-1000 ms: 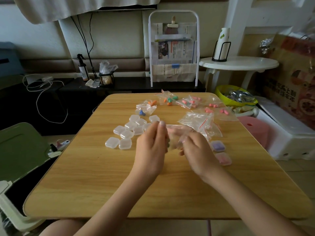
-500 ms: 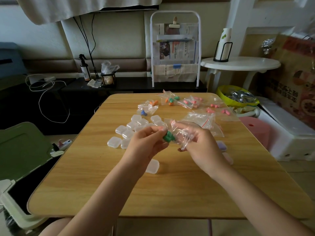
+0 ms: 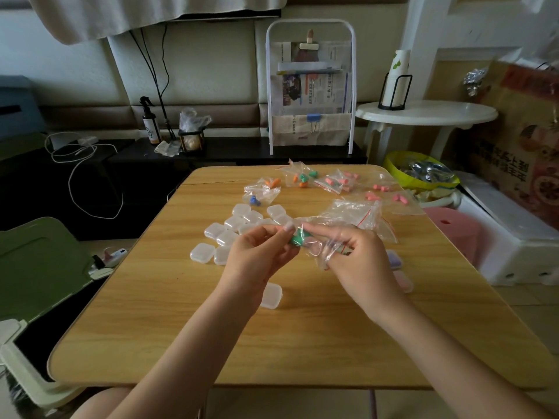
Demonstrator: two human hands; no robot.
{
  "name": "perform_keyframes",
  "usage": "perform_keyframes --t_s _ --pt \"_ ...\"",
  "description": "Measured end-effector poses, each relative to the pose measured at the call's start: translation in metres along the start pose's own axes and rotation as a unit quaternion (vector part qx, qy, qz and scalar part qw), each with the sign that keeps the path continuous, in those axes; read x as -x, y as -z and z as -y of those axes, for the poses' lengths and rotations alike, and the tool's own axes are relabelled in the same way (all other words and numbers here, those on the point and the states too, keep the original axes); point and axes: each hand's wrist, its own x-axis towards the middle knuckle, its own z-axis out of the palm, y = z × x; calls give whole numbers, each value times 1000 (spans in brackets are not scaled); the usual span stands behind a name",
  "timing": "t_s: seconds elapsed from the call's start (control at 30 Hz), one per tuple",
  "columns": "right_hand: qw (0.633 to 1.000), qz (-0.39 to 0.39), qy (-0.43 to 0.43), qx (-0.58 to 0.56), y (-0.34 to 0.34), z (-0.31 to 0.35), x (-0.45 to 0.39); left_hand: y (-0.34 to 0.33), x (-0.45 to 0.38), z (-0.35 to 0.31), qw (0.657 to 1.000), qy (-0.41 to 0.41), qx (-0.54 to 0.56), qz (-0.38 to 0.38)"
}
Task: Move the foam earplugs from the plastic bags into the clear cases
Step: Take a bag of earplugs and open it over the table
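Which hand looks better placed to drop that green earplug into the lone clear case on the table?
Left. The left hand already pinches the green earplug, and the lone clear case lies just beneath it. The right hand is busy holding the plastic bag.

Both forearms reach forward; the left hand (image 3: 257,255) and right hand (image 3: 360,261) meet, fingers curled and pinching, raised above the tabletop (image 3: 181,313).

I see bare wooden table (image 3: 169,337) nearside of the lone clear case (image 3: 271,295); beyond it, clustered cases (image 3: 230,237) and bags (image 3: 338,184) crowd the tabletop.
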Motion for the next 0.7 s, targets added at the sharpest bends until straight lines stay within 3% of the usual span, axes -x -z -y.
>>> perform_keyframes --t_s 0.2,0.43,0.7 --pt "997 -39 -9 63 1 -8 -4 2 -3 -4 999 21 43 21" --pt "999 24 5 44 -1 -6 0 2 -1 -4 999 16 21 26" --pt "998 5 -4 56 -1 -12 -1 -1 -2 -1 997 14 30 67"
